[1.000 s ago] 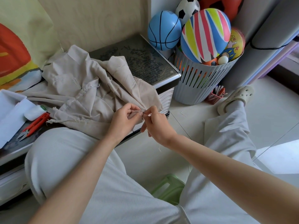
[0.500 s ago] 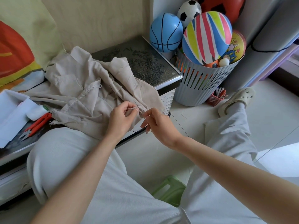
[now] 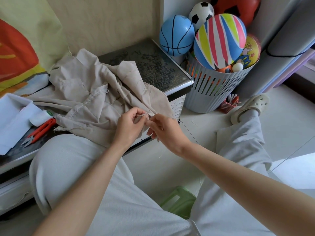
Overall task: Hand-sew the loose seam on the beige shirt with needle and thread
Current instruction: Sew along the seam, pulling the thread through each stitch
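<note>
1. Pinching the seam edge of the beige shirt [image 3: 85,99], the left hand [image 3: 129,128] has a narrow grip.
2. Right hand [image 3: 167,132] pinches the same edge just beside it.
3. Shirt lies crumpled on the table [image 3: 153,68], centre left.

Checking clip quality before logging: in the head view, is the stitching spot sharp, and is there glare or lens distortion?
Head view: soft even daylight, no hard shadows; glare on the floor tiles at right; wide-angle bending at the edges; left hand, right hand and beige shirt fairly sharp, but the sewing detail between them is too small to read.
</note>
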Demonstrator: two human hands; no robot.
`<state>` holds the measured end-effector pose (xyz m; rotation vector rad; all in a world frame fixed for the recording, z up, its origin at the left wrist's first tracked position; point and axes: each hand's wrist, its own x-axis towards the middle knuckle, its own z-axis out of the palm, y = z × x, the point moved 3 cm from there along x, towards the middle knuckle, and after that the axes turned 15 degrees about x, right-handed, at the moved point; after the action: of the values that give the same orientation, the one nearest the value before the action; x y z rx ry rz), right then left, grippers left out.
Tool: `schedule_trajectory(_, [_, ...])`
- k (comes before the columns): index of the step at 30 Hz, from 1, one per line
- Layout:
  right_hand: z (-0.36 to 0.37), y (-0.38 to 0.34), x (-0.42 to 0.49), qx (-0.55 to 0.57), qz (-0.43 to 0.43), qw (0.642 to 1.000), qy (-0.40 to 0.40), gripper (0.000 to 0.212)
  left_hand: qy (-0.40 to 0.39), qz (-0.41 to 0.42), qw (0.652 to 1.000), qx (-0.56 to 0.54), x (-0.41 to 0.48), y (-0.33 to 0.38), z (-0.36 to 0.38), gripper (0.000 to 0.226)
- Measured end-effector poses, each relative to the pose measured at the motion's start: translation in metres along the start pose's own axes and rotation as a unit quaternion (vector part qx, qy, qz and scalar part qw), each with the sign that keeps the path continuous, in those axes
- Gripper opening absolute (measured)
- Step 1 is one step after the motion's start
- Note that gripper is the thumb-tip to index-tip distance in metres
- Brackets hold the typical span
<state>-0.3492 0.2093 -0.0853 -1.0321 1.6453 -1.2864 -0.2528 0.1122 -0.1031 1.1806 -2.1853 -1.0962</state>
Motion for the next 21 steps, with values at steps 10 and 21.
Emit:
schedule_trajectory(10, [-0.001, -0.003, 0.002, 0.021, 0.041, 0.999, 0.025, 0.030, 0.001, 0.014, 1.000, 0.000, -0.001, 0.000, -0.001, 0.019])
schedule_trajectory(21, [-0.015, 0.004, 0.006, -0.024, 0.049, 0.997, 0.047, 0.022, -0.036, 0.031, 0.998, -0.028, -0.005, 0.007, 0.001, 0.015])
